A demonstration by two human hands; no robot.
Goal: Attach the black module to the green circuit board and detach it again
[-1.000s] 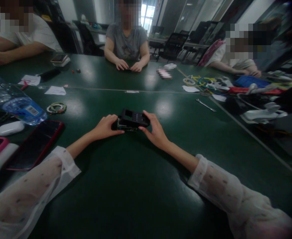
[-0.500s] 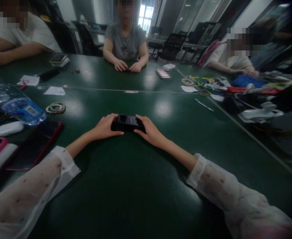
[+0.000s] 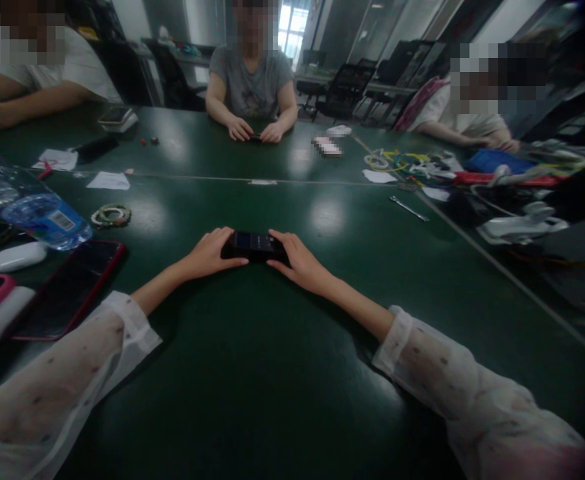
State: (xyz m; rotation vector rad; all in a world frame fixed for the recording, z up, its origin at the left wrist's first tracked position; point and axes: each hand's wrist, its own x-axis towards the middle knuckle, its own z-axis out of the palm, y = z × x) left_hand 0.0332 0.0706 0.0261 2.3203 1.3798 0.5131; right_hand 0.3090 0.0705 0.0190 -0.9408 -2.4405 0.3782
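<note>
A small black box-shaped device (image 3: 255,245) rests at the middle of the dark green table (image 3: 272,373). Its upper face carries a dark screen on the left and small pale marks to the right; its exact kind does not show. My left hand (image 3: 215,252) grips the left end, thumb along the near edge and fingers around the far side. On the opposite end, my right hand (image 3: 295,257) holds it the same way. Both ends of the device are partly hidden by my fingers.
At the left lie a water bottle (image 3: 37,207), bracelets (image 3: 111,215), a red-edged phone (image 3: 72,290) and a white case (image 3: 20,257). A wrench (image 3: 408,209) and tangled cables (image 3: 397,162) are to the right. Three people sit around the table; the person opposite (image 3: 251,83) holds a small dark object.
The device has tipped slightly between my hands, so the bright glare on its top is gone and the pale marks show more clearly. Both hands keep their grip in nearly the same place.
</note>
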